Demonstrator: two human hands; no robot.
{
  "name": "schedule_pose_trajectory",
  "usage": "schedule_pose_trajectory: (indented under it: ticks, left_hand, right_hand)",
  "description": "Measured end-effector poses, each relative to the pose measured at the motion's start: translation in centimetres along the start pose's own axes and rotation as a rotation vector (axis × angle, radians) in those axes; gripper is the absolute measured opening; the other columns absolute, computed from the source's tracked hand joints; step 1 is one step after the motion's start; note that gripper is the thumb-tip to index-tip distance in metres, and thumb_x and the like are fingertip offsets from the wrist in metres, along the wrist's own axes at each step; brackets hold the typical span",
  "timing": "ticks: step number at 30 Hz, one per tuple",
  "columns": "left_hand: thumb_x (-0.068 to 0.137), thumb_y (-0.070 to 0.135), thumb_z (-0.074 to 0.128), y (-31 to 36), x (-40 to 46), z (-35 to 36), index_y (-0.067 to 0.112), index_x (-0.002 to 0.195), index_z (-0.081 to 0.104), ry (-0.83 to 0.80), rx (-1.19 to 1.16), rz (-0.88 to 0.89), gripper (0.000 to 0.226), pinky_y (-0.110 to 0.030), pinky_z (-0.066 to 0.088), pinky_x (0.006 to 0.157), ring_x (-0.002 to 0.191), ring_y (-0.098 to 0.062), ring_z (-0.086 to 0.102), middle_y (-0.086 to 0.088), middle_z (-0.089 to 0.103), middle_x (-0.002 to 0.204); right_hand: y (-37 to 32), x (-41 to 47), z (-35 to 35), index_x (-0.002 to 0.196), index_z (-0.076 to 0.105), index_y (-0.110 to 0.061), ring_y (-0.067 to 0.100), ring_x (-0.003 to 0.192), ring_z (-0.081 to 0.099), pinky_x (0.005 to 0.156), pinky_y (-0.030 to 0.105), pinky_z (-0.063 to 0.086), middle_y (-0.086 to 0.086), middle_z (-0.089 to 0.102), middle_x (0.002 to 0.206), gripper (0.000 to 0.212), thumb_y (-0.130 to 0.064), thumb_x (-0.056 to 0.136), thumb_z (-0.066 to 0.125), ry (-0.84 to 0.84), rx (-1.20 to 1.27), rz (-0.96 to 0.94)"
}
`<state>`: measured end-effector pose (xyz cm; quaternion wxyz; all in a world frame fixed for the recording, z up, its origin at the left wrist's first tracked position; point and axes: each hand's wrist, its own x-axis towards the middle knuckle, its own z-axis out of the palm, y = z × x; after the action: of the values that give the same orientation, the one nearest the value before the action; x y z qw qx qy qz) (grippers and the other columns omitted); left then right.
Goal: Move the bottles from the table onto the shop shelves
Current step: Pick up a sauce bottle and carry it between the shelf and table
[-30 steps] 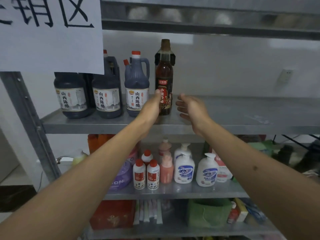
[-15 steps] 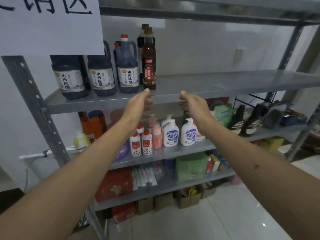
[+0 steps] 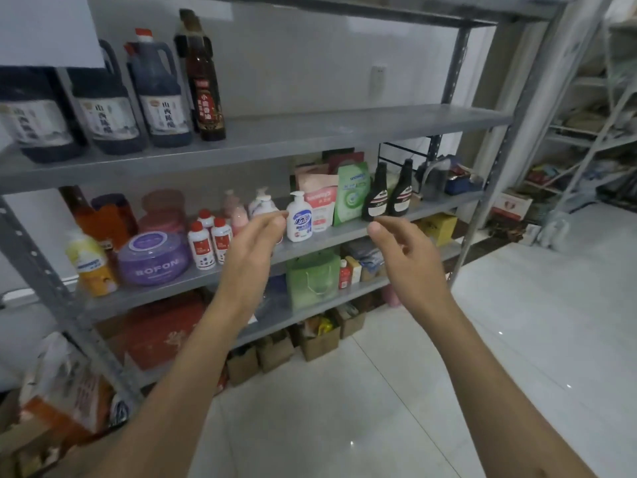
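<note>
Bottle (image 3: pixel 206 81) — tall, slim, dark glass — stands near the metal shelf's (image 3: pixel 344 132) left end; left hand (image 3: pixel 255 250) and right hand (image 3: pixel 403 257) hang loosely spread, empty.

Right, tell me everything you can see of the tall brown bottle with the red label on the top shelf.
The tall brown bottle stands upright on the grey metal top shelf, at the right end of a row of dark vinegar jugs. It is slim, with a narrow neck, translucent reddish-brown sides and a brownish cap. A red label with light characters covers its lower half. It stands close beside the nearest jug; contact is unclear. Another dark bottle partly shows behind it. Neither hand touches it.
</note>
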<state>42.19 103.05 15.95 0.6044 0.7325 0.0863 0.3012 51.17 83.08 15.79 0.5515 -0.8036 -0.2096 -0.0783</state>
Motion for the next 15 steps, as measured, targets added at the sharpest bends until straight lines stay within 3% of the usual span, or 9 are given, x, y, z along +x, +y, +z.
schedule_pose_trajectory:
  ticks: [2, 3, 7, 15]
  left_hand:
    - [0.097, 0.050, 0.051, 0.1, -2.9, 2.0, 0.028, 0.130, 0.064, -0.017, 0.093, 0.069, 0.042, -0.014, 0.043, 0.096, 0.117, 0.011, 0.055, 0.026, 0.062, 0.123]
    - [0.097, 0.052, 0.050, 0.1, -4.5, 3.0, 0.027, 0.133, 0.062, -0.010, 0.142, 0.099, 0.046, -0.016, 0.044, 0.099, 0.121, 0.008, 0.054, 0.024, 0.061, 0.127]
    - [0.094, 0.058, 0.048, -0.5, -9.5, 6.0, 0.027, 0.135, 0.060, 0.031, 0.261, 0.136, 0.054, -0.045, 0.046, 0.107, 0.127, -0.011, 0.054, 0.013, 0.057, 0.132]
    - [0.094, 0.054, 0.045, 0.7, -17.8, 9.9, 0.025, 0.136, 0.058, -0.039, 0.356, 0.175, 0.052, -0.047, 0.043, 0.108, 0.127, -0.011, 0.050, 0.008, 0.057, 0.131]
  right_hand:
    - [1.2, -3.1, -2.7, 0.128, 0.061, -0.041, 0.001, 0.117, 0.054, 0.099, 0.043, 0.050, -0.024, 0.058, 0.124, 0.054, -0.074, 0.090, 0.043, 0.068, -0.129, -0.018]
    - [1.8, -5.0, -4.2, 0.129, 0.060, -0.041, 0.002, 0.119, 0.052, 0.100, 0.043, 0.049, -0.023, 0.058, 0.127, 0.055, -0.075, 0.090, 0.040, 0.103, -0.195, -0.023]
    - [3.6, -10.9, -8.1, 0.136, 0.057, -0.035, 0.007, 0.126, 0.047, 0.101, 0.039, 0.046, -0.015, 0.057, 0.135, 0.057, -0.070, 0.093, 0.043, 0.205, -0.356, -0.016]
    - [4.2, -20.3, -12.1, 0.135, 0.057, -0.037, 0.011, 0.128, 0.046, 0.103, 0.037, 0.043, -0.015, 0.056, 0.136, 0.044, -0.056, 0.095, 0.058, 0.267, -0.405, 0.062]
